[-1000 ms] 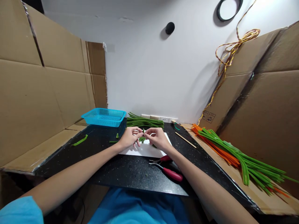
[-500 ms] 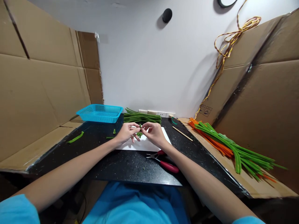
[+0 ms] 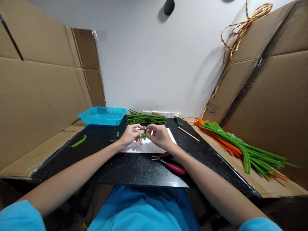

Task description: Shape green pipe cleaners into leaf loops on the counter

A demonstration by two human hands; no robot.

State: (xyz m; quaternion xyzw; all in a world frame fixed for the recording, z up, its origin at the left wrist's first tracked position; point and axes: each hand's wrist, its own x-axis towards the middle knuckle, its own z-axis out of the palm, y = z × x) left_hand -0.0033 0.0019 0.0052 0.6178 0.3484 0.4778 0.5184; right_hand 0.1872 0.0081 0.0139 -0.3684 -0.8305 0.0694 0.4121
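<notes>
Between my two hands is a small shaped piece of green pipe cleaner (image 3: 143,136), held above a white sheet of paper (image 3: 150,148). My left hand (image 3: 132,136) pinches it from the left, its lower fingers loosely spread. From the right, my right hand (image 3: 158,136) pinches the same piece with thumb and forefinger. The fingertips meet and hide part of its shape. Just in front of the paper lie red-handled pliers (image 3: 175,168), their jaws apart, partly beneath my right forearm.
A blue plastic basket (image 3: 102,116) stands back left, beside a bundle of dark green pipe cleaners (image 3: 146,119). Bright green pipe cleaners (image 3: 243,147) and orange ones (image 3: 222,142) lie on cardboard at right. A wooden stick (image 3: 189,134) and a green strip (image 3: 78,141) rest on the black table (image 3: 115,170).
The camera view has tilted down slightly. Both hands keep their pinch on the green piece, with only slight finger movement.
</notes>
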